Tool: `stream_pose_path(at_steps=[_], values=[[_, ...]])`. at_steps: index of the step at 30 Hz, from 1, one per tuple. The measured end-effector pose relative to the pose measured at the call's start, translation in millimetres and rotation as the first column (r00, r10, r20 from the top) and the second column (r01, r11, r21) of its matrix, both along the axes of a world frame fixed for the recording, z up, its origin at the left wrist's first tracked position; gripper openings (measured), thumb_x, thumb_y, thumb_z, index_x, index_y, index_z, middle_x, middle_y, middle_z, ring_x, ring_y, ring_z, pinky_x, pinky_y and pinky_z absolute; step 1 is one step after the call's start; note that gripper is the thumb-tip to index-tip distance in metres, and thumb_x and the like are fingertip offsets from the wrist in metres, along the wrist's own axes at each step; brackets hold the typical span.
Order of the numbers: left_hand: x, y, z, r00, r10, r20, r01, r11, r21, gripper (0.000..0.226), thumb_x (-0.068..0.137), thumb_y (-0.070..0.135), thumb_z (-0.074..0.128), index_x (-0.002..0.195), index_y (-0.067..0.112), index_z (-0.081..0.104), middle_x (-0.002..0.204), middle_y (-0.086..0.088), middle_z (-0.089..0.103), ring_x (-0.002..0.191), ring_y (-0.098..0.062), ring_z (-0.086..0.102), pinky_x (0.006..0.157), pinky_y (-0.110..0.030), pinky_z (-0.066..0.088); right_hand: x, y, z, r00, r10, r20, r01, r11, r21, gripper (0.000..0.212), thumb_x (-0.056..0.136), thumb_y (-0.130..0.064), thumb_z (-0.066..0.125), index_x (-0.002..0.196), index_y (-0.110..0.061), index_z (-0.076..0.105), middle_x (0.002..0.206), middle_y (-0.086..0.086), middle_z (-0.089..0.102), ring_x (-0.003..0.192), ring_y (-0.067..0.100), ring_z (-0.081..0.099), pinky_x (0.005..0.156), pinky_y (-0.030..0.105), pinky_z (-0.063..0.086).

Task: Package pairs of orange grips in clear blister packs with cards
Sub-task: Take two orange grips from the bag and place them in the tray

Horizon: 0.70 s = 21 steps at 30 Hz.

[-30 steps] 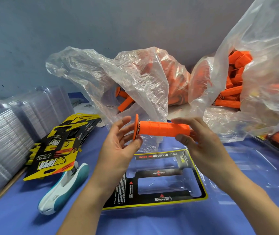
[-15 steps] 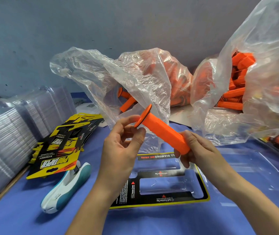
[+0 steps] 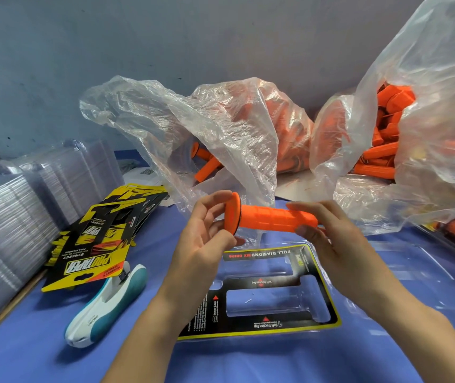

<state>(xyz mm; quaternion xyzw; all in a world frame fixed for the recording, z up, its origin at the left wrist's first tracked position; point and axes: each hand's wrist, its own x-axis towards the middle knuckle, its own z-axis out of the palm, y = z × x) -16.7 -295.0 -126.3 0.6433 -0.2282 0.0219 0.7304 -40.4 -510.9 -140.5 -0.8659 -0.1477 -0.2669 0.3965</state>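
Levelled from its earlier tilt, the orange grip [image 3: 272,222] lies left-right, flange leftward, above the carded blister pack [image 3: 259,283] on the desk [image 3: 248,363]. The left hand [image 3: 207,239] pinches the flange and the right hand [image 3: 339,244] pinches the plain end. Bags of grips [image 3: 428,120] stand behind, with the stapler [image 3: 105,308] and cards [image 3: 96,244] to the left.

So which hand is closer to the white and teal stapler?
Left. The left hand is just right of the stapler; the right hand is farther right, across the grip.
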Motion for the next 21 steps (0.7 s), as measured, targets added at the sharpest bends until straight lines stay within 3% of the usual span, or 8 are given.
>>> stream_pose_path(at_steps=[2,4,6,8,12,15,18,21], values=[[0.7,0.2,-0.6,0.999,-0.032,-0.032,0.032,0.999,-0.002,0.05,0.076,0.014,0.059,0.123,0.03,0.057,0.125,0.0,0.064,0.113,-0.02,0.062,0.092,-0.039,0.055,-2.6,-0.2,2.8,0.994,-0.061,0.088,0.066,0.997,-0.051,0.045,0.092,0.002,0.061,0.126,-0.028,0.058,0.115,-0.006,0.05,0.094,-0.017,0.051,0.08,0.004,0.038],[-0.1,-1.3,-1.1,0.998,-0.029,-0.05,0.03,0.999,0.028,0.055,0.072,0.03,0.068,0.126,0.031,0.056,0.126,0.005,0.064,0.116,-0.014,0.062,0.092,-0.032,0.054,-5.3,-0.3,3.3,0.975,-0.102,0.195,0.129,0.983,-0.133,0.046,0.086,0.006,0.067,0.125,-0.019,0.062,0.117,0.002,0.051,0.093,-0.005,0.056,0.082,0.008,0.041],[-1.0,-2.9,-1.6,0.999,0.0,-0.04,0.003,0.997,0.077,0.054,0.076,0.035,0.071,0.127,0.033,0.055,0.126,0.007,0.065,0.118,-0.011,0.061,0.095,-0.029,0.053,-7.3,-0.4,1.9,0.95,-0.125,0.287,0.194,0.955,-0.226,0.049,0.081,0.006,0.072,0.124,-0.016,0.063,0.115,0.007,0.053,0.096,0.017,0.06,0.082,0.025,0.05],[-0.7,-3.5,-2.2,0.999,0.021,-0.033,-0.018,0.995,0.094,0.047,0.082,0.03,0.067,0.127,0.033,0.054,0.125,0.006,0.066,0.118,-0.011,0.062,0.098,-0.03,0.052,-7.6,-2.3,0.8,0.927,-0.152,0.343,0.249,0.933,-0.259,0.048,0.081,0.001,0.074,0.123,-0.017,0.063,0.115,0.007,0.053,0.095,0.028,0.062,0.074,0.039,0.056],[-0.4,-2.8,-0.1,0.999,0.024,-0.035,-0.021,0.995,0.098,0.047,0.083,0.027,0.063,0.129,0.029,0.053,0.123,0.005,0.067,0.116,-0.014,0.063,0.099,-0.031,0.052,-6.9,-6.1,0.8,0.901,-0.158,0.405,0.287,0.915,-0.282,0.047,0.084,-0.01,0.069,0.126,-0.026,0.054,0.117,0.0,0.048,0.098,0.025,0.053,0.077,0.032,0.047],[-0.1,-1.7,1.9,0.998,0.051,-0.038,-0.048,0.995,0.09,0.045,0.083,0.03,0.063,0.128,0.028,0.055,0.119,0.006,0.068,0.114,-0.014,0.064,0.098,-0.032,0.053,-6.0,-7.2,1.3,0.901,-0.166,0.4,0.293,0.914,-0.281,0.046,0.085,-0.014,0.067,0.126,-0.027,0.053,0.118,-0.001,0.048,0.099,0.024,0.051,0.076,0.036,0.05],[1.9,0.7,3.8,0.996,0.081,-0.028,-0.077,0.991,0.113,0.038,0.084,0.033,0.065,0.121,0.029,0.06,0.115,0.005,0.07,0.106,-0.014,0.067,0.093,-0.032,0.056,-6.1,-7.2,1.2,0.908,-0.167,0.384,0.282,0.922,-0.266,0.042,0.088,-0.017,0.064,0.128,-0.025,0.053,0.12,0.0,0.05,0.102,0.025,0.048,0.084,0.033,0.045],[3.4,4.2,6.3,0.995,0.094,-0.018,-0.091,0.987,0.135,0.031,0.085,0.043,0.07,0.114,0.031,0.064,0.107,0.004,0.073,0.093,-0.007,0.067,0.086,-0.019,0.053,-6.4,-7.1,1.8,0.93,-0.159,0.331,0.24,0.945,-0.223,0.039,0.091,-0.021,0.06,0.13,-0.021,0.056,0.123,0.0,0.053,0.111,0.022,0.045,0.096,0.022,0.036]])
